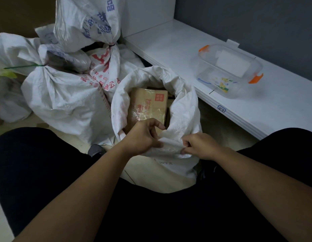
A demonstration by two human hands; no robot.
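Your left hand (143, 137) and right hand (200, 145) both pinch the near rim of the open white woven sack (183, 105) on the floor. Taped brown cardboard box (148, 103) sits inside, not yet lifted out.

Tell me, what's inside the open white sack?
A brown cardboard box with red print lies inside the open white sack. Whatever is beneath it is hidden by the box and the sack's folded rim.

floor (220, 126) with open sack (183, 105), tied sacks (64, 102); clear box (228, 74) on white shelf (169, 42)
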